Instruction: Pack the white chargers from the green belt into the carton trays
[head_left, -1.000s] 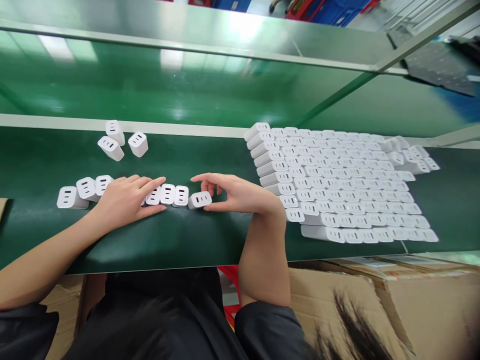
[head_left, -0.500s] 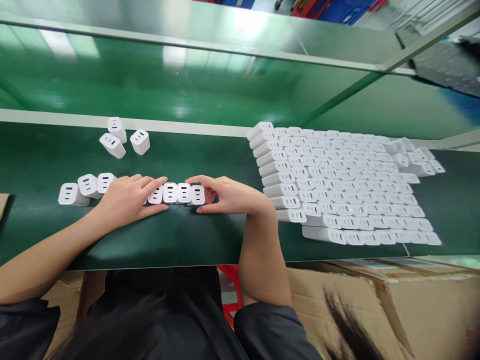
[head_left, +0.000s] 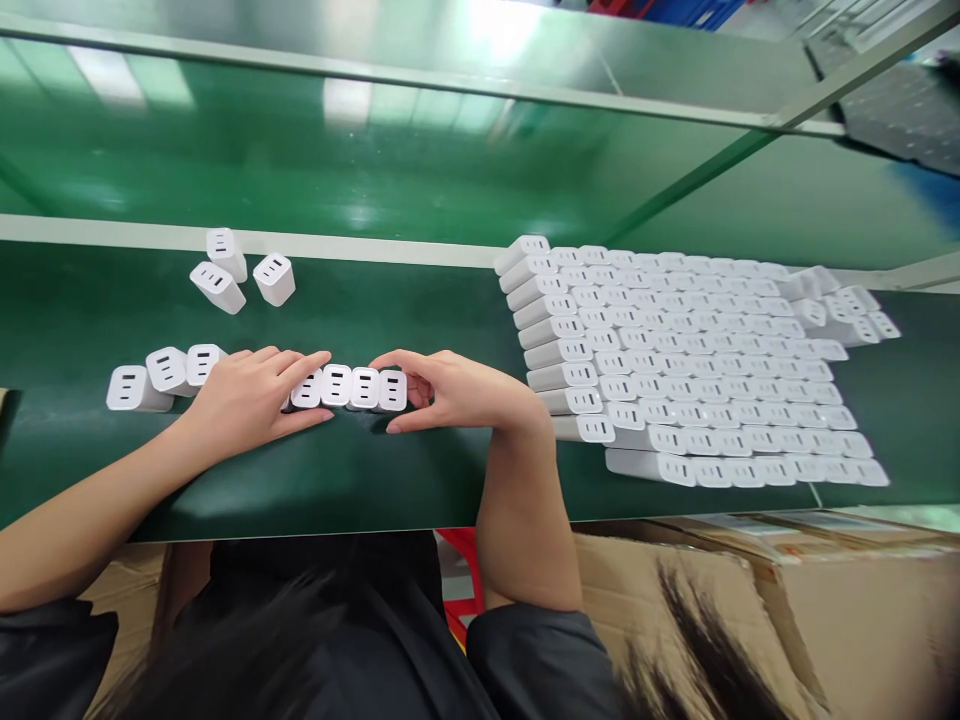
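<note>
Several white USB charger blocks (head_left: 337,386) stand side by side in a short row on the green worktop, ports facing up. My left hand (head_left: 247,400) lies over the row's left part, thumb in front and fingers behind, gripping it and hiding some blocks. At the right end, my right hand (head_left: 442,392) curves its thumb and forefinger round the last charger (head_left: 393,391). Left of my left hand are three more chargers (head_left: 166,372), set unevenly.
Farther back stand three loose chargers (head_left: 274,279). To the right, a large block of chargers (head_left: 697,370) fills many tight rows, with some lying loosely at its far right end. Behind runs a green panel with a pale rail (head_left: 375,250). Cardboard boxes (head_left: 697,610) sit below the front edge.
The view has shifted slightly. My hands keep nearly the same places at the row, and the right thumb has slid a little to the left.
</note>
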